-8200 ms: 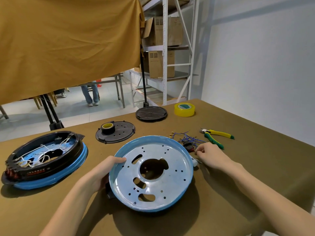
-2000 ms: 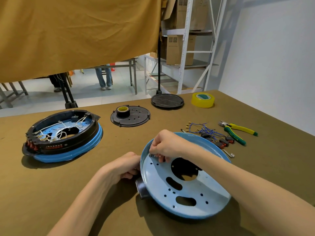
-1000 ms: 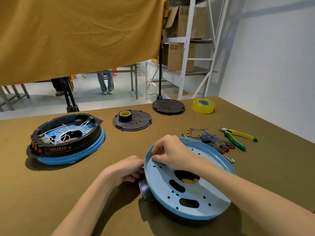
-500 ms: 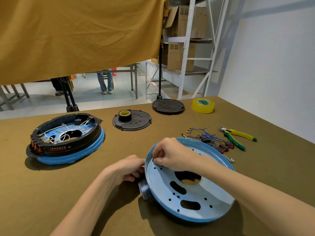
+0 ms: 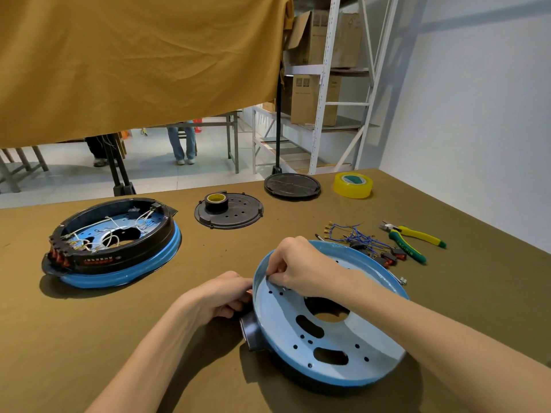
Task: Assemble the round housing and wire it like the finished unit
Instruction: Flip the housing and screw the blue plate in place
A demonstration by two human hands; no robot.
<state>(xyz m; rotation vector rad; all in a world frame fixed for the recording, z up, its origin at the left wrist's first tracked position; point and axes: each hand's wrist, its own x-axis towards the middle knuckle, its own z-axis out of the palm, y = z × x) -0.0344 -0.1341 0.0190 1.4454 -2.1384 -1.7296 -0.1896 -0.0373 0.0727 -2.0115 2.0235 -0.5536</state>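
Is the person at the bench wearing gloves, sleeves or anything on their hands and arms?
No. The left hand and right hand are bare: no gloves, rings or watch show. Both forearms are uncovered as far as the picture's edge, so no sleeve or cuff is visible. No bands, markings or cables show on them either.

Left hand [image 5: 219, 296]: forearm enters from 7 o'clock, bare, running up toward centre; fingers curled under, knuckles uppermost, thumb side toward 3 o'clock. Right hand [image 5: 301, 269]: forearm enters from 4 o'clock, crossing toward 10 o'clock; wrist bent down, fingers [image 5: 275, 274] bunched with tips pinched together, pointing to 8 o'clock, just beside the left hand's knuckles.
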